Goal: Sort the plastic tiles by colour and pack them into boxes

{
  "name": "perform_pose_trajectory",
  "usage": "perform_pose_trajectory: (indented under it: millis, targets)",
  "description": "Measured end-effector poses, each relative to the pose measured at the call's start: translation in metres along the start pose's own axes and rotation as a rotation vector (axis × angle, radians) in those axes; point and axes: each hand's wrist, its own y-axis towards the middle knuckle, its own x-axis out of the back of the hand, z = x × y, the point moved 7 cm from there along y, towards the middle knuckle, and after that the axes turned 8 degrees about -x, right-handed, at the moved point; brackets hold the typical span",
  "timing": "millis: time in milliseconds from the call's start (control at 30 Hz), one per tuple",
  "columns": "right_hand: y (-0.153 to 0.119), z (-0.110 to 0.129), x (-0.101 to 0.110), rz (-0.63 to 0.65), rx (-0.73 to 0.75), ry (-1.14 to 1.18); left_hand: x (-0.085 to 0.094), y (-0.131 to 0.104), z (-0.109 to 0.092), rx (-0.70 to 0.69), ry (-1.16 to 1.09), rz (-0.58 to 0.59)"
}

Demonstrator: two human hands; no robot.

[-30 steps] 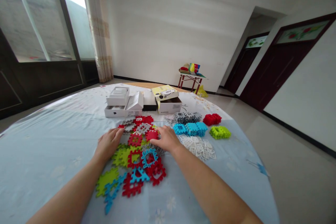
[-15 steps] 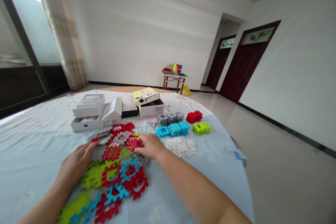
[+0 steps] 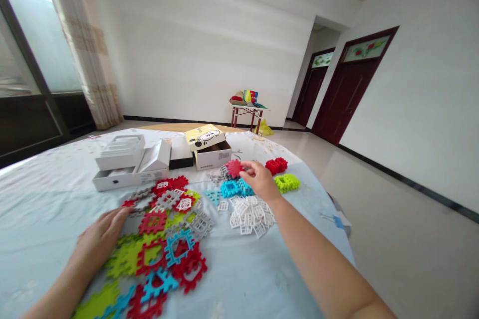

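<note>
My right hand (image 3: 260, 179) pinches a red piece (image 3: 234, 168) above the grey row (image 3: 223, 174) and the blue row (image 3: 230, 189). My left hand (image 3: 101, 237) rests palm down at the left edge of a mixed pile, its fingers beside grey and red pieces and nothing visible in its grasp. That pile holds green pieces (image 3: 125, 257), red pieces (image 3: 152, 223) and a blue frame piece (image 3: 179, 247). A stack of red pieces (image 3: 276, 165) and a stack of green pieces (image 3: 287, 183) stand beyond my right hand. Small white window pieces (image 3: 250, 214) lie heaped below my right wrist.
White boxes (image 3: 119, 152) stand at the back left of the cloth-covered table (image 3: 239, 269). Beside them are a black-and-white box (image 3: 181, 153) and a box with a yellow lid (image 3: 205, 137). A small side table (image 3: 247, 107) stands by the wall.
My right hand has moved from the mixed pile up and to the right, carrying the red piece. White and blue pieces it covered now show. My left hand appears slightly lower and further left.
</note>
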Motion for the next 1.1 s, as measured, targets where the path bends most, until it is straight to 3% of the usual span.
perform_pose_trajectory:
  millis: [200, 300, 400, 833, 967, 1100]
  targets:
    - [0.044, -0.105, 0.082, -0.248, -0.302, -0.088, 0.0, 0.001, 0.001, -0.009, -0.02, -0.012]
    - [0.056, -0.136, 0.103, -0.288, -0.374, -0.242, 0.0, 0.001, 0.003, -0.008, -0.028, -0.024]
    - [0.064, -0.152, 0.11, -0.279, -0.392, -0.32, -0.001, 0.001, 0.008, 0.009, -0.045, -0.04]
    - [0.077, -0.165, 0.104, -0.245, -0.423, -0.535, 0.003, -0.003, 0.001, 0.017, -0.068, -0.046]
    - [0.07, -0.151, 0.105, -0.28, -0.388, -0.545, 0.002, -0.002, -0.001, 0.011, -0.048, -0.027]
    - [0.059, -0.119, 0.086, -0.273, -0.287, -0.495, 0.002, -0.005, -0.007, 0.006, -0.007, 0.011]
